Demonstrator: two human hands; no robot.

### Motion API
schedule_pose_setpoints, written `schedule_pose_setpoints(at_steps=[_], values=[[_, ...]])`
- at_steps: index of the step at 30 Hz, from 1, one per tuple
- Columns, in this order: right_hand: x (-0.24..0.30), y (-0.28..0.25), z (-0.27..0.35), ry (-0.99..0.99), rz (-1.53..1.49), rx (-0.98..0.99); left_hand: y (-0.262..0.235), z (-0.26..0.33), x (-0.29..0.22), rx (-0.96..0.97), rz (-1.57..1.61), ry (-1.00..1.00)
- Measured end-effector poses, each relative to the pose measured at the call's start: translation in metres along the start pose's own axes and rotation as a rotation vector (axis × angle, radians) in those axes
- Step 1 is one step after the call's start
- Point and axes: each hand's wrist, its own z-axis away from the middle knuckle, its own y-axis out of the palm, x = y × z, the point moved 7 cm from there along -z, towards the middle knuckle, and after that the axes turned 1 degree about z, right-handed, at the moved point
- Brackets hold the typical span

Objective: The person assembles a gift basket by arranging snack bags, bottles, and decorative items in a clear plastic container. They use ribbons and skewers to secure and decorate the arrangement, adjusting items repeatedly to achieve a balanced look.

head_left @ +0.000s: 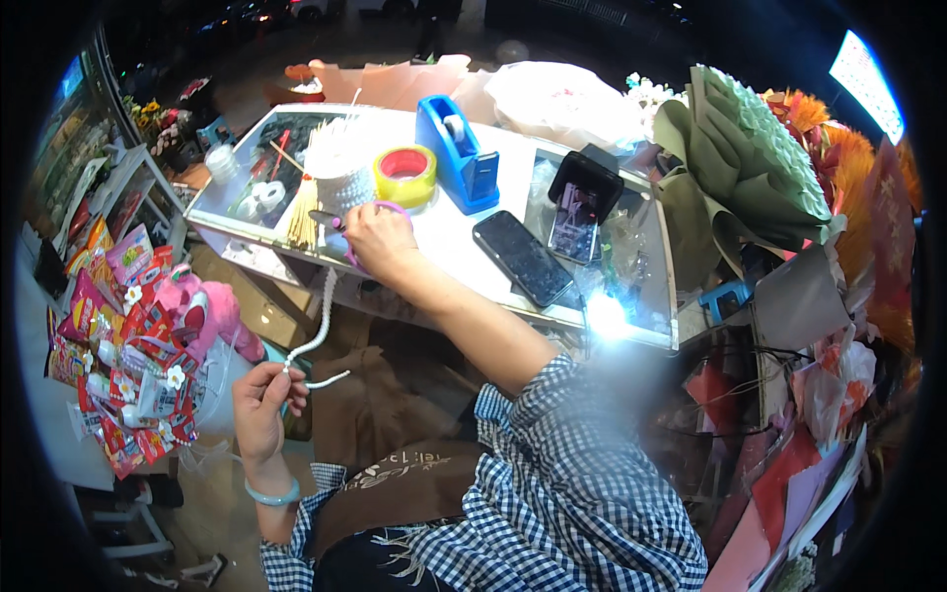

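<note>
My left hand (264, 405), with a pale bangle at the wrist, pinches a white braided cord (324, 321) between thumb and fingers below the table's left front edge. One stretch of the cord runs up to that edge, and a short tail points right from my fingers. At the table's front edge my right hand (380, 240) is closed around scissors (393, 208) with purple handles. Their dark blade points left, toward a bundle of thin pale sticks (304, 212). My fingers partly cover the handles.
On the white table (449, 242) are yellow tape (404, 187), a blue tape dispenser (456, 153), a black phone (523, 259) and a propped-up phone (575, 222). A bright lamp (607, 316) shines at the front right. A green-wrapped bouquet (755, 158) stands right; snack packets and a pink plush toy (212, 316) sit left.
</note>
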Motion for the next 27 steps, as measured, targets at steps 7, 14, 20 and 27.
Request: schedule_pose_setpoints(at_steps=[7,14,20,27], values=[[-0.055,-0.063,0.033,-0.051,-0.302,0.075,-0.019,0.017,0.001,-0.077,0.017,0.038],[-0.098,-0.041,0.049,0.133,-0.181,0.589,-0.017,0.016,0.018,-0.091,0.136,-0.045],[-0.073,-0.038,0.041,0.042,0.113,0.252,-0.027,0.019,0.015,-0.150,0.170,-0.014],[0.088,0.023,0.159,-0.307,-0.640,0.344,-0.044,0.034,0.029,-0.223,0.237,-0.045]])
